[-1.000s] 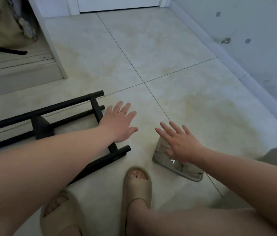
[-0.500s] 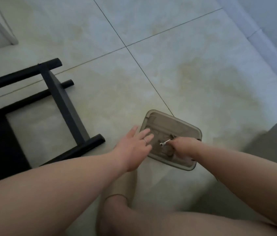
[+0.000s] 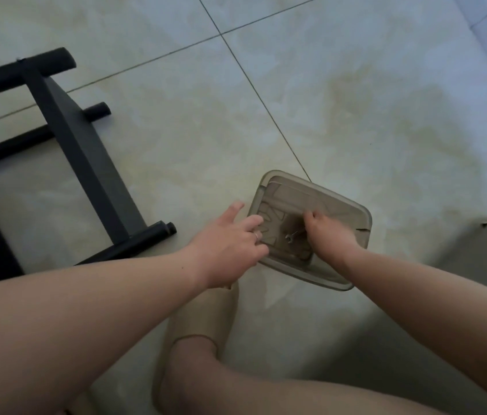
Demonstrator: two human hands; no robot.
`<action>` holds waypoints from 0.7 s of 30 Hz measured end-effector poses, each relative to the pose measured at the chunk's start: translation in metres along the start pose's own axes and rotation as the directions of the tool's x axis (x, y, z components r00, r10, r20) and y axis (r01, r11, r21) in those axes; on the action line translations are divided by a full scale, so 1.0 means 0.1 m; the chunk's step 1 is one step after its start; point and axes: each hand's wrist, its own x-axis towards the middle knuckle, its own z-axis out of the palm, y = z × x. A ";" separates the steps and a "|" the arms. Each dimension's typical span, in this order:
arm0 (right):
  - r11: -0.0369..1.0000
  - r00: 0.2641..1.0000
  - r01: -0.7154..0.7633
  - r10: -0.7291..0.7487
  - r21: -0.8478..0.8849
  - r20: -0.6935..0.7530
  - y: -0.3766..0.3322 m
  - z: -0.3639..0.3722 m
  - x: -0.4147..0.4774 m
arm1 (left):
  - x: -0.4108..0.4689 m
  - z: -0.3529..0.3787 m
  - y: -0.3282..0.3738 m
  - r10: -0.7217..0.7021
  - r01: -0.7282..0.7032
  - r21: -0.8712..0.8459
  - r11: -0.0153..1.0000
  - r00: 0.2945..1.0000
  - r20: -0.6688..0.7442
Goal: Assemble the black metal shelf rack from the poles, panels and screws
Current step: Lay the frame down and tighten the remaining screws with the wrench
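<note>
Curling inside the tray (image 3: pixel 326 194), the right hand (image 3: pixel 329 235) abuts the wrench (image 3: pixel 291 236) — grasp indeterminate; its shaft extends leftward, toward the relaxed left hand (image 3: pixel 227 247).

Part-built black metal rack (image 3: pixel 86 163) lies sideways at left.

Pinches a small wrench (image 3: pixel 293 235) in the curled right hand (image 3: pixel 327 233) inside a smoky translucent plastic tray (image 3: pixel 359 212) — the wrench's open end pokes out left of the grip. Reaches the left hand (image 3: pixel 228 245), fingers straight, over the tray's rim just left of it. Leaves the black rack frame (image 3: pixel 86 158) on the tile floor (image 3: pixel 371 109) farther left — beige slipper (image 3: pixel 206 316) nearer than the grip.
</note>
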 end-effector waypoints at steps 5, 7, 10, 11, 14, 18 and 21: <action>1.000 0.999 0.010 -0.011 0.022 0.030 -0.02 -0.04 0.06 | 0.02 0.00 0.02 -0.008 0.008 0.004 1.000 1.000 -0.006; 0.996 0.999 0.014 -0.019 0.092 0.046 -0.02 -0.04 0.07 | 0.03 0.01 0.02 -0.009 0.009 0.010 1.000 1.000 0.002; 0.988 0.998 0.004 -0.013 0.153 0.054 0.00 -0.08 0.08 | 0.04 -0.01 0.02 -0.005 0.004 0.014 1.000 1.000 0.031; 0.985 0.999 0.000 -0.009 0.173 0.053 0.00 -0.11 0.08 | 0.06 -0.02 0.02 -0.002 0.001 0.017 1.000 0.999 0.045; 0.969 1.000 -0.023 0.019 0.244 0.018 -0.06 -0.25 0.04 | 0.05 -0.09 0.03 -0.015 0.014 0.011 1.000 0.997 0.075; 0.875 0.993 0.062 -0.003 0.480 -0.121 -0.27 -0.53 -0.15 | -0.15 -0.25 -0.03 -0.053 0.053 -0.011 0.999 0.999 -0.011; 0.790 0.974 0.174 -0.051 0.587 -0.220 -0.53 -0.80 -0.37 | -0.41 -0.43 -0.18 -0.146 0.143 -0.030 0.989 0.979 -0.139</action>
